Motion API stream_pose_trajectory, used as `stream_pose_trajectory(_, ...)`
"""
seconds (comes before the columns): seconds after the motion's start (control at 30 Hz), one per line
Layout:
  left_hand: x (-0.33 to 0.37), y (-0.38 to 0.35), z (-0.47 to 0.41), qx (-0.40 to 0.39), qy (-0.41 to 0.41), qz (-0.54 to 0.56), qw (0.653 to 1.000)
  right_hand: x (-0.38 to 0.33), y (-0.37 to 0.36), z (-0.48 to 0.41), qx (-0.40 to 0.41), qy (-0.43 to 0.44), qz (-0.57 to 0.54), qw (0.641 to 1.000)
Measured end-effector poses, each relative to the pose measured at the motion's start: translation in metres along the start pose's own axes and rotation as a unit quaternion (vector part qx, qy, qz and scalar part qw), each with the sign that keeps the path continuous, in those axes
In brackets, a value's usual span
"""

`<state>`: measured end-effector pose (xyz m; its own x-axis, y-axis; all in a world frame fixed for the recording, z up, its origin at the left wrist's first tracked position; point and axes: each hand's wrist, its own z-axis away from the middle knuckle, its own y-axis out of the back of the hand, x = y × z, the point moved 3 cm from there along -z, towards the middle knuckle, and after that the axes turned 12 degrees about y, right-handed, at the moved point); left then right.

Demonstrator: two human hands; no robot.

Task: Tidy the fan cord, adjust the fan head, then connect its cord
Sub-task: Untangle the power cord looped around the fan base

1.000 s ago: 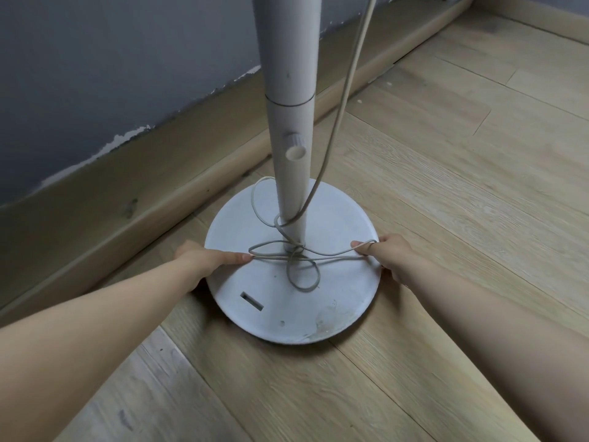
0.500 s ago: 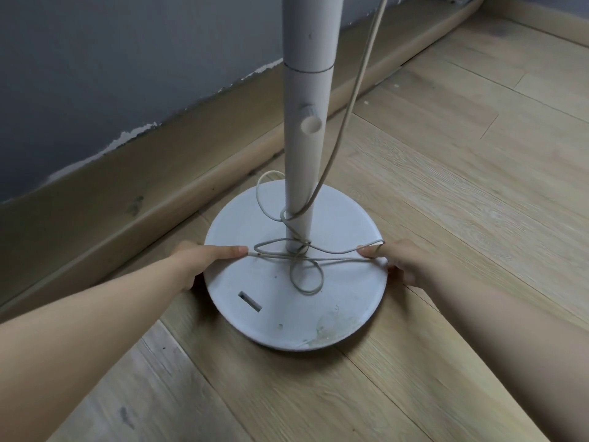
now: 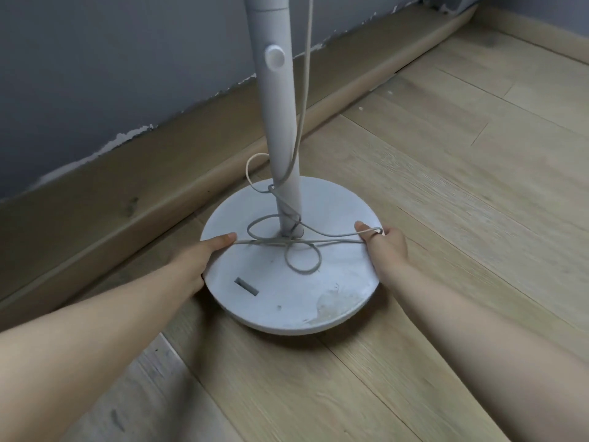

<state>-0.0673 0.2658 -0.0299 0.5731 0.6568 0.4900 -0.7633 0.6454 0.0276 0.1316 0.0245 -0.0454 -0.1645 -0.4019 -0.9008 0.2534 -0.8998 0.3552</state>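
A room in a home is indicated by the pale wood-grain plank floor [image 3: 446, 154], the tan wooden skirting board [image 3: 95, 224], the grey painted wall [image 3: 95, 74] and the white round-based pedestal fan stand [image 3: 287, 298].

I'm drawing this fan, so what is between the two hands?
In the head view, the cord runs stretched from the left hand to the right hand, looped and crossed midway, over the white base, just in front of the pole.

Matt white plastic fan base [image 3: 344, 282], scuffed, pale wood-grain floor [image 3: 446, 193]
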Motion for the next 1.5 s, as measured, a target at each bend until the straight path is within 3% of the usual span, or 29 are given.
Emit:
stream_pose_trajectory(0.47,0.009,0.008,-0.011,-0.053,0.062,-0.022,0.996,0.008,0.001,-0.010,-0.036,0.019,0.048,0.998)
stream_pose_trajectory(0.83,-0.006,0.007,-0.015,-0.038,0.008,0.086,0.996,0.007,0.001,-0.009,-0.044,-0.015,0.078,0.996)
stream_pose_trajectory(1.07,0.012,0.005,-0.012,-0.061,0.033,-0.088,0.994,0.002,0.001,-0.006,-0.048,-0.028,0.059,0.997)
stream_pose_trajectory(1.2,0.011,-0.010,-0.011,-0.037,0.036,-0.111,0.992,0.002,0.001,-0.004,-0.048,-0.028,0.054,0.997)
stream_pose_trajectory(1.5,0.009,-0.001,-0.013,-0.045,0.028,-0.016,0.998,0.001,0.000,-0.005,-0.043,-0.020,0.048,0.998)
